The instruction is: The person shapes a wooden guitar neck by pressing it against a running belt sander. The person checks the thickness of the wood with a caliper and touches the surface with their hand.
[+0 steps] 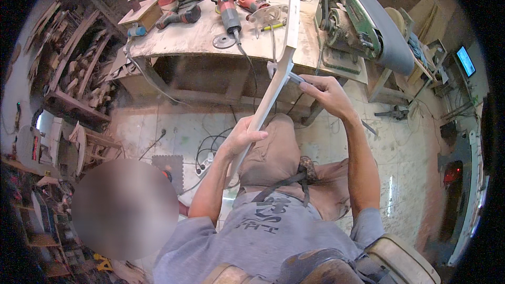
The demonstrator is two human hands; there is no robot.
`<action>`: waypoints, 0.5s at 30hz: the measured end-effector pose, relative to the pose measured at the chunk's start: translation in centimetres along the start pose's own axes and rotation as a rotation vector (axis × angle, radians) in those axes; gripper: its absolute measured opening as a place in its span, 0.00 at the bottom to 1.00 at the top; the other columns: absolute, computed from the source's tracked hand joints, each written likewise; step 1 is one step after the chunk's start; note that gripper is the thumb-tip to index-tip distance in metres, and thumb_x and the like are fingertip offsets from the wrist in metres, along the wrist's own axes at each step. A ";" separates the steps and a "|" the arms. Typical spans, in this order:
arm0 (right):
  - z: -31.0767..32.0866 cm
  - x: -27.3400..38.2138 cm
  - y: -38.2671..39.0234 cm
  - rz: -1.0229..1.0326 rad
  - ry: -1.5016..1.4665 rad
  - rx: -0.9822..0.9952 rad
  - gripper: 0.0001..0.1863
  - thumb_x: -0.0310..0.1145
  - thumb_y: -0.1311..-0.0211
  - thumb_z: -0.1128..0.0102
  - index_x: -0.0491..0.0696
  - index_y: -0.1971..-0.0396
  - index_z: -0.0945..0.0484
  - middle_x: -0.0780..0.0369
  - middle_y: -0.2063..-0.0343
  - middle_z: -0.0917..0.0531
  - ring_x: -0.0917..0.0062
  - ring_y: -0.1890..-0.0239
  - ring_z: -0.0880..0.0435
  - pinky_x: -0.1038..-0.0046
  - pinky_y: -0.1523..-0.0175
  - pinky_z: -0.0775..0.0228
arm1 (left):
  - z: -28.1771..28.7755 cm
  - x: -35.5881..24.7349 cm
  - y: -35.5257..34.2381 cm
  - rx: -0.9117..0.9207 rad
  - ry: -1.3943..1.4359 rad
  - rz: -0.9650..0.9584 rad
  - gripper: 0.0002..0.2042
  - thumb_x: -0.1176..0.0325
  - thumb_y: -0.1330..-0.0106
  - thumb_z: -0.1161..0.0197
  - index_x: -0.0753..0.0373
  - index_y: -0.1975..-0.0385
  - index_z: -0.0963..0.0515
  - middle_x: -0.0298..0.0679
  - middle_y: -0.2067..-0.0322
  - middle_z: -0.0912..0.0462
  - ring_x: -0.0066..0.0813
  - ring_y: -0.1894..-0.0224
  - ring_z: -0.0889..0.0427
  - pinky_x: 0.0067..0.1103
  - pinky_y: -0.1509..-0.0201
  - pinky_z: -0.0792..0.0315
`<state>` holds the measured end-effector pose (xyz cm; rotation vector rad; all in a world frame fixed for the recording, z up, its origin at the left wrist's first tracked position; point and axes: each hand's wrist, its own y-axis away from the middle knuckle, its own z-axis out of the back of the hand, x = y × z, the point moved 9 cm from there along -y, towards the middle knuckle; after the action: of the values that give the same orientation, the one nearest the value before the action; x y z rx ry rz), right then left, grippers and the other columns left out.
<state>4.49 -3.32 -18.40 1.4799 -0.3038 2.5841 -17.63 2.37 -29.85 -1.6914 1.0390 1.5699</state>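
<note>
A long, pale, bent wooden piece (273, 90) slants up from my lap, its far end over the workbench. My left hand (243, 135) is closed round its lower part, thumb across the near face. Farther up, just below the bend, my right hand (330, 95) grips a slim grey metal tool (295, 77) that looks like a caliper. The tool lies across the wood, and a pale jaw-like end shows on the left side. Whether its jaws touch the wood, I cannot tell.
On the dusty workbench (163, 44) lie an angle grinder (228, 13), other power tools and a yellow pen-like thing (272, 26). A green belt sander (363, 21) stands at the right. Cords and a power strip (205, 164) lie on the floor. Someone sits or stands at lower left, blurred.
</note>
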 end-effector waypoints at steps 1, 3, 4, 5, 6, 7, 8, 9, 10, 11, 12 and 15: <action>0.1 -0.2 0.1 0.009 -0.011 -0.007 0.26 0.50 0.33 0.35 0.45 0.46 0.17 0.67 0.75 0.18 0.85 0.74 0.25 0.76 0.67 0.31 | -0.1 -0.1 0.0 0.001 -0.009 -0.001 0.25 0.47 0.48 0.25 0.60 0.66 0.29 0.27 0.78 0.30 0.15 0.80 0.31 0.17 0.79 0.37; 0.2 -0.5 0.1 0.028 -0.035 -0.022 0.25 0.50 0.33 0.34 0.44 0.47 0.16 0.70 0.77 0.22 0.89 0.75 0.30 0.79 0.70 0.35 | -0.3 0.1 -0.1 0.013 -0.013 0.005 0.25 0.48 0.48 0.25 0.60 0.66 0.29 0.26 0.78 0.31 0.14 0.80 0.31 0.17 0.79 0.37; 0.1 -0.6 0.2 0.014 -0.009 -0.004 0.25 0.50 0.33 0.34 0.44 0.48 0.15 0.70 0.77 0.22 0.88 0.76 0.29 0.78 0.71 0.35 | -0.4 0.1 -0.1 0.019 -0.017 0.008 0.25 0.48 0.48 0.25 0.60 0.66 0.29 0.26 0.79 0.31 0.14 0.80 0.32 0.17 0.79 0.37; 0.1 -0.6 0.3 0.000 0.018 0.013 0.24 0.50 0.33 0.35 0.44 0.49 0.15 0.70 0.78 0.21 0.88 0.76 0.29 0.78 0.71 0.35 | -0.4 0.2 -0.1 0.014 -0.017 0.008 0.24 0.49 0.47 0.26 0.61 0.66 0.29 0.26 0.79 0.32 0.14 0.80 0.32 0.17 0.79 0.37; 0.1 -0.5 0.3 -0.012 0.042 0.030 0.24 0.50 0.32 0.35 0.44 0.50 0.14 0.69 0.78 0.21 0.88 0.76 0.28 0.77 0.71 0.34 | -0.3 0.1 -0.1 0.008 -0.021 0.008 0.23 0.50 0.47 0.26 0.61 0.66 0.29 0.26 0.79 0.32 0.14 0.80 0.32 0.17 0.79 0.37; 0.1 -0.4 0.3 -0.017 0.063 0.043 0.24 0.50 0.32 0.35 0.43 0.52 0.14 0.69 0.79 0.22 0.88 0.76 0.28 0.77 0.71 0.34 | -0.3 0.1 -0.1 0.003 -0.024 0.008 0.23 0.51 0.47 0.26 0.61 0.66 0.29 0.26 0.79 0.32 0.14 0.80 0.32 0.17 0.79 0.37; 0.1 -0.4 0.3 -0.022 0.084 0.056 0.24 0.51 0.32 0.35 0.43 0.54 0.13 0.69 0.80 0.22 0.87 0.76 0.28 0.77 0.71 0.34 | -0.4 0.0 -0.1 0.003 -0.023 0.014 0.22 0.53 0.48 0.27 0.61 0.66 0.29 0.26 0.79 0.32 0.14 0.80 0.32 0.17 0.80 0.37; 0.0 -0.4 0.3 -0.029 0.103 0.068 0.24 0.51 0.32 0.35 0.43 0.56 0.13 0.69 0.81 0.22 0.87 0.76 0.28 0.76 0.71 0.34 | -0.4 0.0 0.0 0.004 -0.023 0.022 0.21 0.55 0.48 0.27 0.61 0.66 0.29 0.26 0.79 0.32 0.13 0.80 0.32 0.17 0.80 0.38; 0.0 -0.3 0.4 -0.023 0.090 0.060 0.24 0.51 0.33 0.35 0.42 0.57 0.13 0.68 0.81 0.22 0.87 0.77 0.28 0.76 0.72 0.34 | -0.5 -0.1 0.0 0.005 -0.023 0.031 0.21 0.56 0.48 0.27 0.62 0.66 0.29 0.25 0.79 0.32 0.13 0.80 0.32 0.17 0.80 0.38; -0.1 -0.2 0.5 -0.018 0.078 0.053 0.24 0.52 0.33 0.35 0.41 0.59 0.13 0.68 0.82 0.22 0.87 0.78 0.28 0.75 0.72 0.33 | -0.6 -0.1 0.0 -0.001 -0.022 0.063 0.20 0.58 0.49 0.28 0.62 0.66 0.28 0.25 0.77 0.32 0.13 0.77 0.33 0.17 0.77 0.39; -0.2 0.0 0.6 -0.011 0.063 0.047 0.25 0.52 0.34 0.35 0.41 0.60 0.13 0.67 0.83 0.22 0.86 0.78 0.28 0.75 0.72 0.33 | -0.7 -0.3 0.3 -0.010 -0.023 0.097 0.19 0.60 0.50 0.28 0.62 0.66 0.28 0.24 0.75 0.33 0.13 0.74 0.34 0.17 0.73 0.39; -0.9 -0.3 0.9 -0.083 0.091 0.100 0.26 0.52 0.35 0.33 0.39 0.60 0.14 0.70 0.80 0.22 0.86 0.74 0.32 0.75 0.70 0.39 | -0.1 0.2 0.1 -0.018 -0.148 0.071 0.16 0.66 0.52 0.30 0.63 0.66 0.27 0.25 0.74 0.33 0.14 0.71 0.34 0.17 0.68 0.38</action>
<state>3.68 -3.99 -19.24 1.3692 -0.1012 2.6251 -17.70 2.17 -30.04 -1.5396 1.0219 1.7261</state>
